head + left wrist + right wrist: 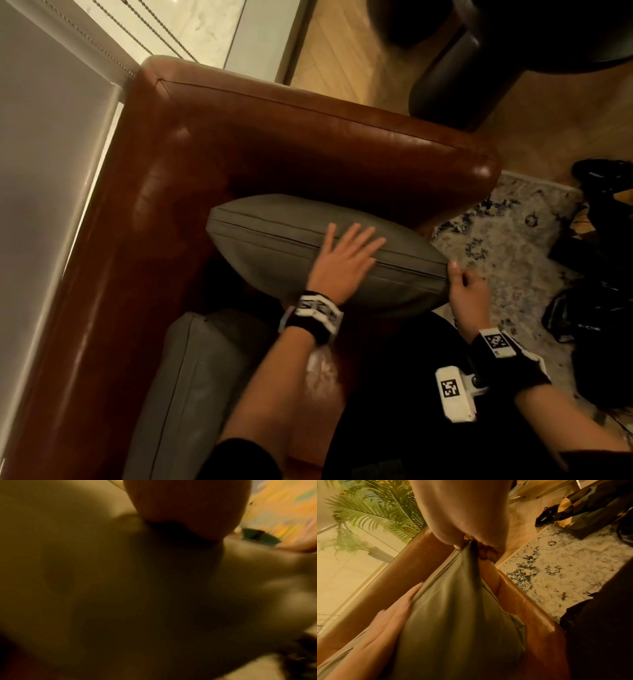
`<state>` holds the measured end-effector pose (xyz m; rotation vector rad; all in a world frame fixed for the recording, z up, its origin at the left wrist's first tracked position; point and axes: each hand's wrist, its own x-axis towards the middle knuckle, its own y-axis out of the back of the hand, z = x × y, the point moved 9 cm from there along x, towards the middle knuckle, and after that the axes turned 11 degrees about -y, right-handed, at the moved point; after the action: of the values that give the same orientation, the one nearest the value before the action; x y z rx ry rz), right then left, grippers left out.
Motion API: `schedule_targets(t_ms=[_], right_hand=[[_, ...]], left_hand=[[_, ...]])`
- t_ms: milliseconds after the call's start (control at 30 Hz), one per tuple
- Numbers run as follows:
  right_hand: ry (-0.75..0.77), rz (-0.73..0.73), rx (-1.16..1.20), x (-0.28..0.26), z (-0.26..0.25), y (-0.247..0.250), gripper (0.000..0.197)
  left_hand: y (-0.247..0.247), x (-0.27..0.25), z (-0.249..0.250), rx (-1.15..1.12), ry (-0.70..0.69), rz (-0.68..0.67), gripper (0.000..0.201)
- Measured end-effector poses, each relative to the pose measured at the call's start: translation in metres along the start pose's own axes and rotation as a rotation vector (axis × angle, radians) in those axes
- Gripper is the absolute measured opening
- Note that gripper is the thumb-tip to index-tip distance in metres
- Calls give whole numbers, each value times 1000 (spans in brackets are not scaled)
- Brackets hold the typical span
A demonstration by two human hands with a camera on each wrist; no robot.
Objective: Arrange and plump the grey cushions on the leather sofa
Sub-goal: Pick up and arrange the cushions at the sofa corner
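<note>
Firstly, head view: we are recording a brown leather sofa [239, 137], seen from above at its corner, armrest running toward a patterned rug [513, 246]. One grey cushion [274, 246] is standing on edge in that corner, leaning against the armrest, its seam uppermost. Our left hand [346, 257] is lying flat on the cushion's top edge, fingers straight and spread, pressing, gripping nothing. Our right hand [467, 293] is taking the cushion's near corner, fingers curled. A second grey cushion [191, 377] is lying further along the seat, partly under our left forearm. Dark bags [603, 240] are sitting on the rug and the wooden floor [342, 51] beside it.

Next, left wrist view: we are logging heavy blur; part of the left hand [187, 507] is resting against a dull grey surface, presumably the cushion [120, 588]. The grip cannot be judged here.

Lastly, right wrist view: our right hand [471, 534] is pinching the pointed corner of the grey cushion [453, 615] between thumb and curled fingers. Our left hand [385, 622] is lying flat along the cushion's far face. The sofa [419, 568] is flanking it on both sides. A palm plant [373, 511], the rug [565, 561] and a dark bag [590, 515] are showing behind.
</note>
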<state>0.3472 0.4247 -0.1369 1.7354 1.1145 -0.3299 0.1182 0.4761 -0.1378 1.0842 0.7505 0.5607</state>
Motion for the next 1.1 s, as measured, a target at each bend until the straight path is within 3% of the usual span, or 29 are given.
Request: schedule_targets(t_ms=[167, 267, 333, 467, 533, 600, 800, 967, 1033, 1100], right_hand=[[29, -55, 0, -7, -9, -8, 40], [25, -83, 1, -6, -12, -6, 39], [15, -121, -3, -5, -10, -5, 38], [-61, -118, 41, 0, 7, 2, 43], [-41, -114, 74, 0, 7, 4, 35], [14, -110, 88, -2, -1, 6, 32], [104, -73, 27, -1, -2, 4, 30], [109, -91, 41, -4, -6, 4, 36], [6, -175, 104, -7, 1, -1, 42], [-107, -387, 185, -16, 10, -16, 32]], left_hand=[[19, -94, -175, 75, 442, 33, 49], [49, -145, -235, 49, 737, 88, 48], [64, -158, -241, -106, 877, 203, 48], [64, -153, -221, -396, 999, 434, 48], [66, -157, -220, -505, 1093, 595, 41], [68, -162, -227, -597, 1173, 668, 34], [59, -163, -233, -700, 1260, 634, 30], [65, -164, -227, -674, 1228, 670, 36], [60, -167, -224, -700, 1280, 607, 49], [54, -171, -219, -711, 1314, 523, 55]])
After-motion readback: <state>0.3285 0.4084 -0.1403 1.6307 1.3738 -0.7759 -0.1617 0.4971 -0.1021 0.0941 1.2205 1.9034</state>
